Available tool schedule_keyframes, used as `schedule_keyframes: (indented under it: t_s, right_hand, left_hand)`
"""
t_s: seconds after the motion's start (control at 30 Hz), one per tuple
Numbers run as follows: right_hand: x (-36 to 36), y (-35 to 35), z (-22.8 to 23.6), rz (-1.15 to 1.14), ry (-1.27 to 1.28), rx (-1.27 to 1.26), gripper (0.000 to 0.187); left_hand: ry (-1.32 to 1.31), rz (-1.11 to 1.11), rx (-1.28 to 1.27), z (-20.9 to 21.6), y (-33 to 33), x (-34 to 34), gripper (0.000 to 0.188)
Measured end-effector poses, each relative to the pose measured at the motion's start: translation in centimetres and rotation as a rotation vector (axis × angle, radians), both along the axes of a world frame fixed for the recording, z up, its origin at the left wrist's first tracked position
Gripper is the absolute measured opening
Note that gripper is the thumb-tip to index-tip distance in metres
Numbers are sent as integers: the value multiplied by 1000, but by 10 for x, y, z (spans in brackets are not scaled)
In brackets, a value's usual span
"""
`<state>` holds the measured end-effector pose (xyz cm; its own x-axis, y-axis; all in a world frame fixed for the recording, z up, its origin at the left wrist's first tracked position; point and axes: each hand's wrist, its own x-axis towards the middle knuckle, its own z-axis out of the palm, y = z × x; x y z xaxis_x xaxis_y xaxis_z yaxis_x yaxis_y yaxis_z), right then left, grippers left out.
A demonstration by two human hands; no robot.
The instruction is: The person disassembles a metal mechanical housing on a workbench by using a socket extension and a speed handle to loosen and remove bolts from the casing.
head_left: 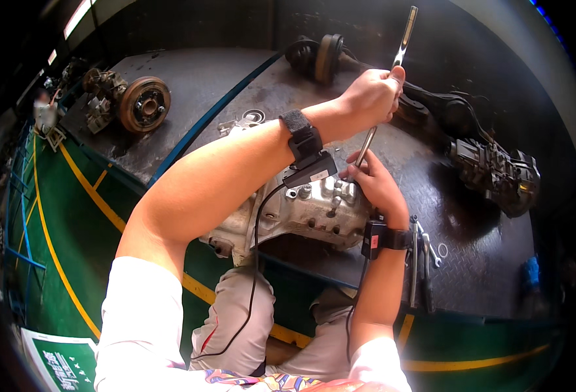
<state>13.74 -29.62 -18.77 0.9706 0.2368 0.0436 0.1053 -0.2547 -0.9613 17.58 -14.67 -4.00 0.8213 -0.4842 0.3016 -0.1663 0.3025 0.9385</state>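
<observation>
A long shiny steel wrench handle [370, 140] stands at a slant over a silver-grey metal gearbox housing [301, 212]. Its flattened upper end points up and away to the right. My left hand [374, 98] is closed in a fist round the handle's middle, with the arm stretched across the housing. Lower down, the fingers of my right hand [378, 186] curl about the bottom end of the handle, close against the right part of the housing. What the handle's bottom end sits on is hidden by those fingers. Bolts and round holes show along the housing's near side.
Right of the housing lie a combination wrench [434, 251], a long metal bar [413, 261] and a thin ring [443, 250]. A dark gearbox with an axle [491, 170] rests far right. A rusty brake drum [145, 104] stands far left. A black cable [255, 261] hangs from my left wrist.
</observation>
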Motion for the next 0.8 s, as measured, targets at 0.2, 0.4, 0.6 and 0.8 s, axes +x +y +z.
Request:
schedule_keyframes:
  t_s: [0.2, 0.4, 0.6, 0.8]
  right_hand:
    - [-2, 6, 5, 16, -87, -20, 20]
    - [1, 9, 4, -37, -44, -2, 21]
    - [0, 6, 6, -17, -78, -180, 21]
    - [-8, 14, 16, -94, -79, -296, 19]
  left_hand:
    - [-62, -5, 50, 10, 9, -5, 56]
    - [-105, -28, 54, 9, 12, -12, 55]
    - [-162, 31, 65, 22, 23, -11, 50]
    - [-158, -14, 62, 21, 27, -7, 48]
